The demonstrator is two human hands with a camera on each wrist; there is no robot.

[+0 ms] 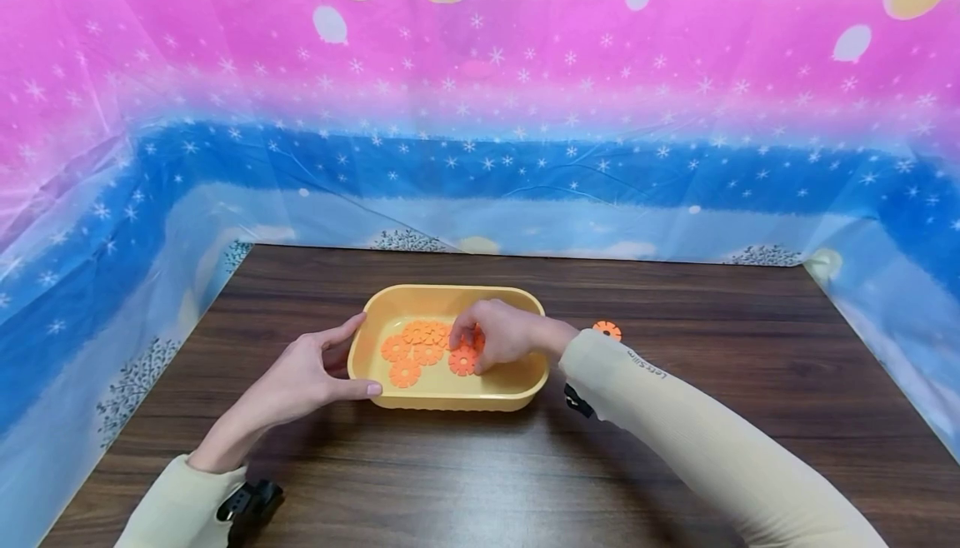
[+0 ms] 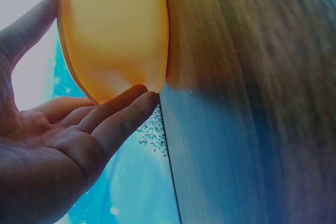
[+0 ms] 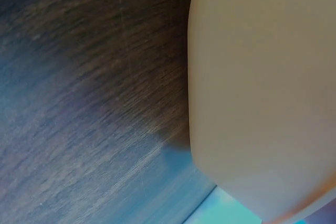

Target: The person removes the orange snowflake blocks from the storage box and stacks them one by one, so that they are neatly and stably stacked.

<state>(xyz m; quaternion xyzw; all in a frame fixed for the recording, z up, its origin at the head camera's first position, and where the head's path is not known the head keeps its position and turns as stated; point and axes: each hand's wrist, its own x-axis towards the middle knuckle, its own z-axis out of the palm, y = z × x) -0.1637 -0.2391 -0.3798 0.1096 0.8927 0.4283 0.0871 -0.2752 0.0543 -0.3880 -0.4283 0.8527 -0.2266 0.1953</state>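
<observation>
Wood-grain table (image 1: 720, 431) | orange discs (image 1: 405, 373) partly hidden beneath right hand (image 1: 506, 335), pinch cannot be confirmed | right hand dips into yellow tray (image 1: 450, 403); left hand (image 1: 303, 375) spread against tray's end

A dark wood-grain counter (image 1: 465, 481) spreads below. A cloth (image 1: 480, 169) hangs along its back and both sides, pink above and blue lower down, printed with white snowflakes (image 1: 496, 56) and pale ovals (image 1: 330, 24).

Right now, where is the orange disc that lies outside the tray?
In the head view, the orange disc lies on the table right of the yellow tray, just beyond the right sleeve.
</observation>
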